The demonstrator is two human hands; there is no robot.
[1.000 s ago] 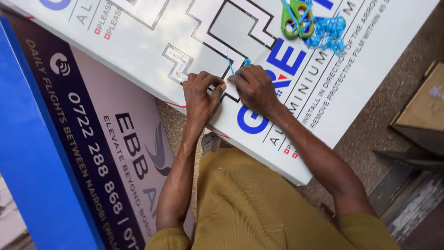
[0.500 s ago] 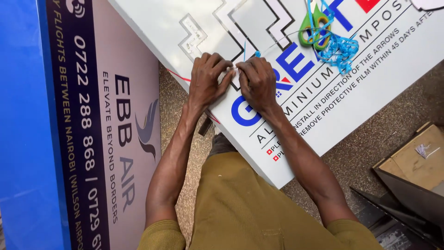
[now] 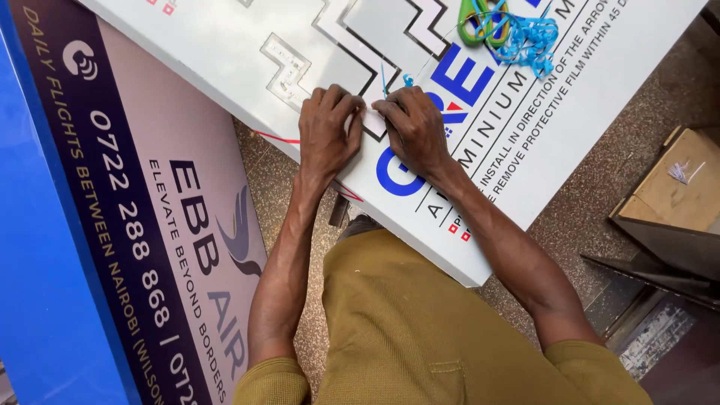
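My left hand [image 3: 328, 133] and right hand [image 3: 414, 129] press knuckle to knuckle on the white panel [image 3: 615, 112], fingers curled tight; my right grip pinches a thin blue strip [image 3: 384, 79], though the fingers hide how. What the left grip pinches I cannot tell. Green scissors [image 3: 480, 21] and tangled blue ribbon [image 3: 529, 36] lie further up, cut off by the frame's edge.

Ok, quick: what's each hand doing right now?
Left hand: fingers curled, pressing on the white panel; any grip cannot be told.
Right hand: pinching a thin blue strip.
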